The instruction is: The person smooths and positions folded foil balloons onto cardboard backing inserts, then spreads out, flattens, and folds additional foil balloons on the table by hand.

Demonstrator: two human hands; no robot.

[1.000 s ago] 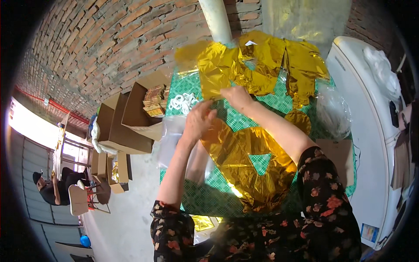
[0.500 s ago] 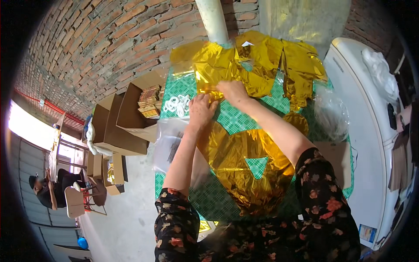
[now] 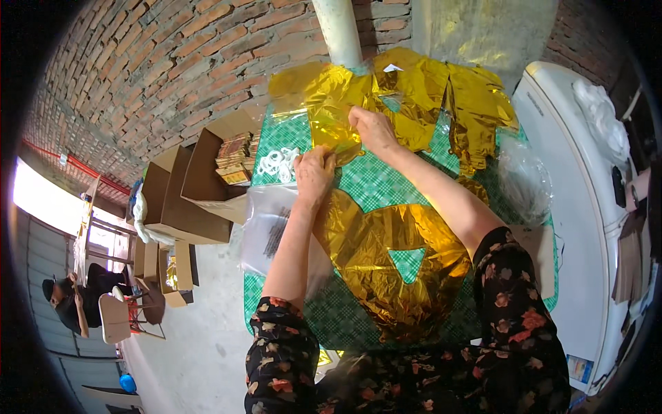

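Gold foil sheet (image 3: 417, 127) lies flat across the far end of the green-patterned tabletop (image 3: 379, 185), its long axis running left to right and its left limb pointing toward the near edge. Left hand (image 3: 315, 174) curls at that limb's tip; right hand (image 3: 376, 132) holds thumb and fingertips close together above the foil; whether either grips it I cannot tell. Nearer, another gold foil piece (image 3: 372, 265), with a triangular opening, narrows toward the near edge. Brick wall (image 3: 172, 69) rises behind, cardboard boxes (image 3: 201, 169) left.
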